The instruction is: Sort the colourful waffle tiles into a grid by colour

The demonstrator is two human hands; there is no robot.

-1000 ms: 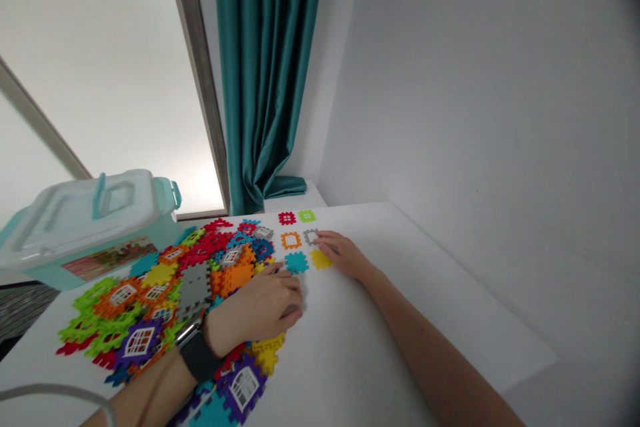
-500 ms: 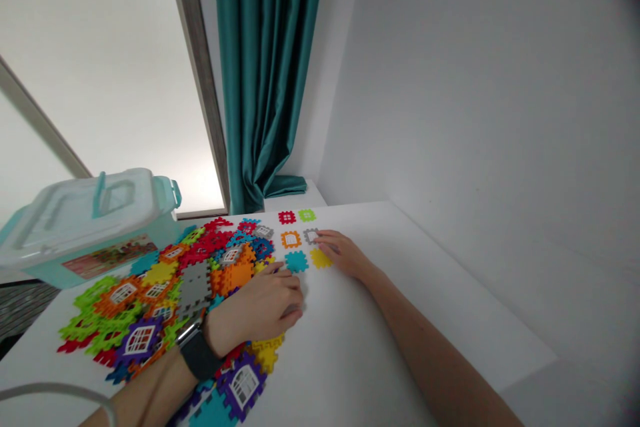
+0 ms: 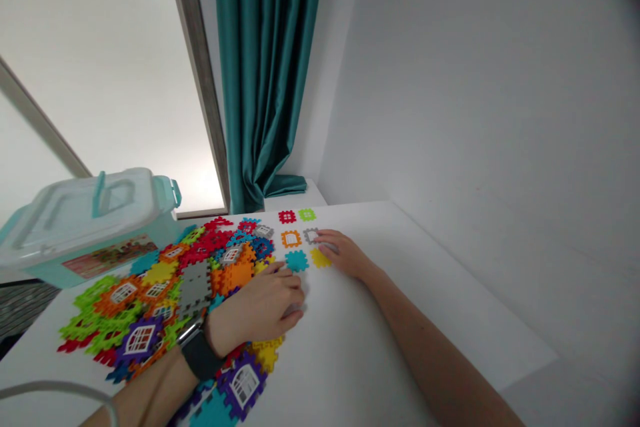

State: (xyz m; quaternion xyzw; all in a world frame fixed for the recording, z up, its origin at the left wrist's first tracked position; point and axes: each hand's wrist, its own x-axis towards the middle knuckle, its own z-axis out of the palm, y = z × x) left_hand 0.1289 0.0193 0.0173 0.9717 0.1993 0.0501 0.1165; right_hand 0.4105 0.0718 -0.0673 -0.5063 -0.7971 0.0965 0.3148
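Head view: right fingers (image 3: 325, 239) on grey notched plastic tile (image 3: 310, 235).

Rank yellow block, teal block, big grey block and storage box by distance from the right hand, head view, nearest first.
From the right hand:
1. Yellow block: at the hand's fingers, just left of it.
2. Teal block: left of the yellow one.
3. Grey block: in the pile, farther left.
4. Storage box: far left, behind the pile.
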